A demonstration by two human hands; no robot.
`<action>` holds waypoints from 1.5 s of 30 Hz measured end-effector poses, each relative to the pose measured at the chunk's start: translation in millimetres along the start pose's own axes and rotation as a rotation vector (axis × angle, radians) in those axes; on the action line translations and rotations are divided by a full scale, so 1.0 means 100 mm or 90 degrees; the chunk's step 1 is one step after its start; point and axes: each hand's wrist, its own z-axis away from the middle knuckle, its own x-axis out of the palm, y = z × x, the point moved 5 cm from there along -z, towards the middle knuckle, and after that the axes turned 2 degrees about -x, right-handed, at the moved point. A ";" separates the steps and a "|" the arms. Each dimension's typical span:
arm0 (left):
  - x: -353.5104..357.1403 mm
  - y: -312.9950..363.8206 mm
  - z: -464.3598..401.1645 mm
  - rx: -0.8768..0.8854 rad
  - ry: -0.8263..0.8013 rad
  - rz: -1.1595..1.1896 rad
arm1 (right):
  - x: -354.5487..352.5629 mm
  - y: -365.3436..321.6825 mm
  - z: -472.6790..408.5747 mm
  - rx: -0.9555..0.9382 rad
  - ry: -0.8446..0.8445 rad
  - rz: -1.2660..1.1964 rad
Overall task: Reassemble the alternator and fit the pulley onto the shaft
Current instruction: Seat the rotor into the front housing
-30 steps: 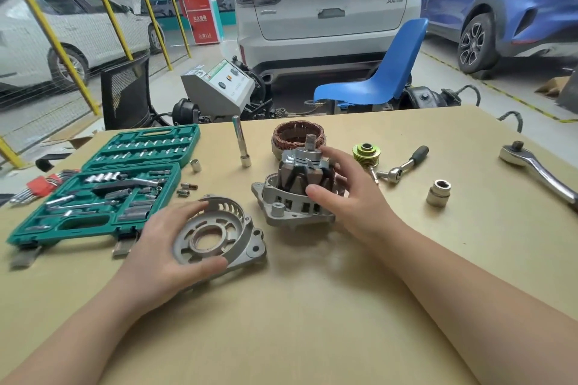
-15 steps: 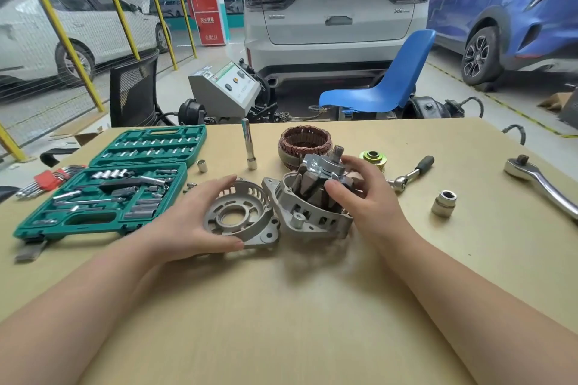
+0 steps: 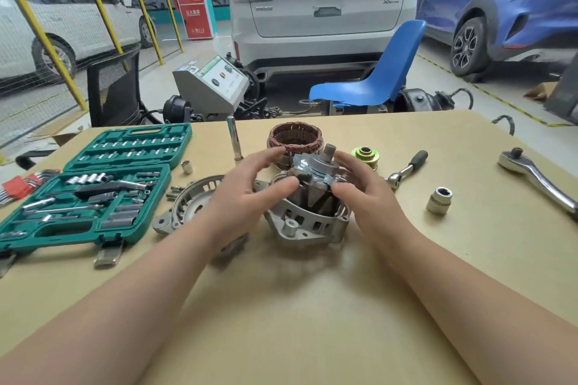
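Note:
The rotor (image 3: 316, 180), with its threaded shaft pointing up, stands tilted in the grey rear housing (image 3: 308, 226) at the table's middle. My right hand (image 3: 366, 197) grips the rotor from the right, thumb on its front and fingers curled behind. My left hand (image 3: 247, 191) is at the rotor's left with fingers nearly straight, its thumb tip touching a claw. The front cover (image 3: 184, 206) lies flat to the left, partly hidden under my left wrist. Behind the rotor is the copper-wound stator (image 3: 294, 136). The yellow-green pulley (image 3: 364, 155) lies to the right of it.
An open green socket case (image 3: 87, 184) fills the left side, with red hex keys (image 3: 18, 184) beyond it. An extension bar (image 3: 234, 137) stands upright. A small ratchet (image 3: 406, 169), a socket (image 3: 439, 200) and a large ratchet (image 3: 538, 178) lie to the right.
My left hand let go of the front cover and moved right to the rotor. My right hand kept its hold on the rotor, which has tilted in the housing.

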 end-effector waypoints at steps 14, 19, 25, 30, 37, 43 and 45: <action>0.20 -0.08 0.08 0.034 0.170 -0.032 | -0.15 0.18 -0.10 0.048 0.033 -0.028; 0.22 -0.05 0.09 0.029 0.176 -0.050 | -0.24 0.15 -0.09 0.066 0.106 -0.087; 0.23 -0.02 0.12 0.021 0.191 -0.047 | -0.35 -0.46 -0.45 -0.013 0.169 0.032; 0.22 0.00 0.13 0.023 0.194 -0.065 | 0.16 -0.88 -1.20 0.003 -0.045 0.334; 0.16 -0.02 0.11 0.036 0.152 -0.119 | 1.02 -0.52 -1.79 0.052 -0.348 0.778; 0.15 -0.02 0.11 0.051 0.167 -0.107 | 1.13 -0.24 -1.90 0.086 -0.401 0.868; 0.14 -0.03 0.11 0.052 0.166 -0.102 | 1.13 -0.19 -1.91 0.093 -0.392 0.894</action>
